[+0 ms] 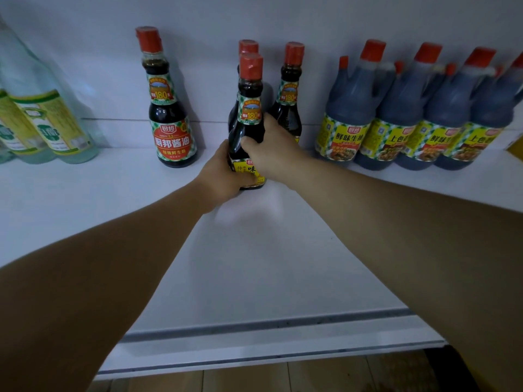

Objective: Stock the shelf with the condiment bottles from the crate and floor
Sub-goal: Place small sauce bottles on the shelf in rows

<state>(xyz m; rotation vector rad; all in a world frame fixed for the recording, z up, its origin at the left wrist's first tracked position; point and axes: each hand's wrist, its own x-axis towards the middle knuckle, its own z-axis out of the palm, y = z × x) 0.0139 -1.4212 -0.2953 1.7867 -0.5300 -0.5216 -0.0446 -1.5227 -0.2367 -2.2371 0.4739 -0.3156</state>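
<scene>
- A dark sauce bottle (249,123) with a red cap is being set upright on the white shelf (254,264), in the middle of its depth. Its base appears to rest on the shelf already.
- The bottle is held by both hands. The left hand (226,176) is wrapped round the lower body at the yellow label. The right hand (271,148) is closed round the shoulder, with its fingers (248,142) curled on the glass.
- Two matching bottles are seen just behind it, one directly behind (248,47) and one to the right (290,103). A red-labelled bottle (172,131) stands apart on the left.
- A row of large blue jugs (348,117) stands far right, and clear bottles (42,123) stand far left.
- The step in hand is judged to be the placing of one bottle in front of its own kind, so that a second row is begun.
- For the next move, the bottle would need to be squared with its label to the front and kept from being knocked into the pair behind. Both grips would then be released, and another bottle would be fetched.
- The crate is not in view. Only a strip of floor (311,374) shows below the shelf edge, so what is left to stock cannot be told.
</scene>
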